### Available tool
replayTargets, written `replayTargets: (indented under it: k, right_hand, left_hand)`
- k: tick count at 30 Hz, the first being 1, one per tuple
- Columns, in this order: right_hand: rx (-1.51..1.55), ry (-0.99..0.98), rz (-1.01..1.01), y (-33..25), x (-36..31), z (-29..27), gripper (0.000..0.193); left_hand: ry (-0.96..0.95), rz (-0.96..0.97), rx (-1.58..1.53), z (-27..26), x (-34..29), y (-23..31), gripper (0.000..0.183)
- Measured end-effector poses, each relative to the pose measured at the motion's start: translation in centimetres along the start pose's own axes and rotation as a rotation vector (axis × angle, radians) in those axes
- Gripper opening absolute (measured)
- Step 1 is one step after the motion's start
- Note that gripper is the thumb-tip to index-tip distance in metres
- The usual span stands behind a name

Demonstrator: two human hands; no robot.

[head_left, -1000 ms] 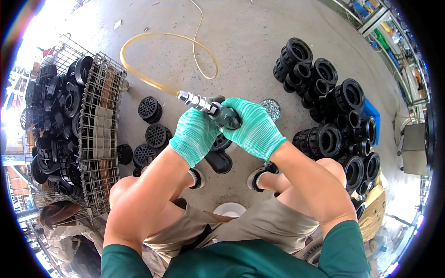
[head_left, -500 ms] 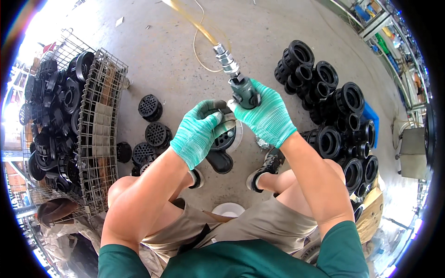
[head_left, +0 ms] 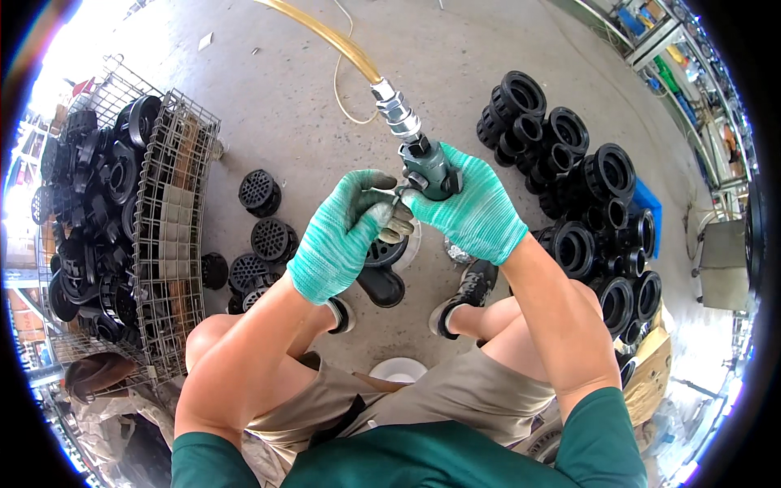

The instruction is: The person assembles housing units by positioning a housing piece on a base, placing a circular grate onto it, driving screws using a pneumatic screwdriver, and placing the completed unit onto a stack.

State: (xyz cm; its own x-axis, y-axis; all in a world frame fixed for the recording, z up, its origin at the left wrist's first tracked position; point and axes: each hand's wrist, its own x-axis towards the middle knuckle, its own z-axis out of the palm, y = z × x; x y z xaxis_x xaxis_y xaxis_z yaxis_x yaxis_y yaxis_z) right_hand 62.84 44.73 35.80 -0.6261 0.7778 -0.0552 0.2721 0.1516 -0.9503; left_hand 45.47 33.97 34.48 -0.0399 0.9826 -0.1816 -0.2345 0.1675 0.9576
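Grey-green metal air tool (head_left: 429,169) sits clamped in the right hand (head_left: 476,213), whose green knit-gloved grip wraps around its body above the person's knees. A silver metal coupling (head_left: 396,116) joins the tool's top to a translucent yellow hose (head_left: 325,32) that runs away across the grey concrete floor (head_left: 455,65). The left hand (head_left: 346,232), in a matching glove with grey-coated fingertips (head_left: 396,222), has its grip curled together against the tool's lower end, touching the right hand; what it pinches there cannot be told. Below the hands, a black round plastic fitting (head_left: 382,254) rests on the floor between the person's shoes. Black slotted caps (head_left: 260,192) lie to the left, beside a wire mesh basket (head_left: 175,236) filled with black parts. Stacked black ring fittings (head_left: 586,203) stand to the right.
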Motion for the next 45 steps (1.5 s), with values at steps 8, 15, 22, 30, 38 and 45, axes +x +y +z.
replayTargets:
  k: [8, 15, 22, 30, 38, 45]
  right_hand:
    - [-0.115, -0.107, 0.070, -1.3, -0.7, -0.5, 0.040]
    - [-0.018, -0.035, -0.037, -0.2, -0.8, -0.2, 0.042]
    - [-0.281, -0.048, -0.182, -0.2, -0.8, -0.1, 0.036]
    - [-0.347, -0.128, -0.169, -0.5, -1.1, 0.0, 0.035]
    - [-0.005, -0.022, 0.082, 0.1, -1.0, 0.8, 0.036]
    - [-0.075, -0.014, -0.029, 0.8, -1.0, 1.3, 0.034]
  left_hand:
    - [0.006, 0.062, 0.291, -0.2, 0.0, -0.6, 0.031]
    - [0.080, 0.094, 0.337, 0.1, 0.0, -1.5, 0.029]
    - [0.012, -0.122, -0.018, -0.9, 0.6, -1.0, 0.035]
    - [0.021, -0.156, -0.020, -1.3, 0.4, -1.3, 0.037]
    - [0.142, -0.059, -0.039, -0.3, 0.5, -1.6, 0.031]
    - [0.196, -0.099, -0.085, 0.0, 0.6, -1.3, 0.030]
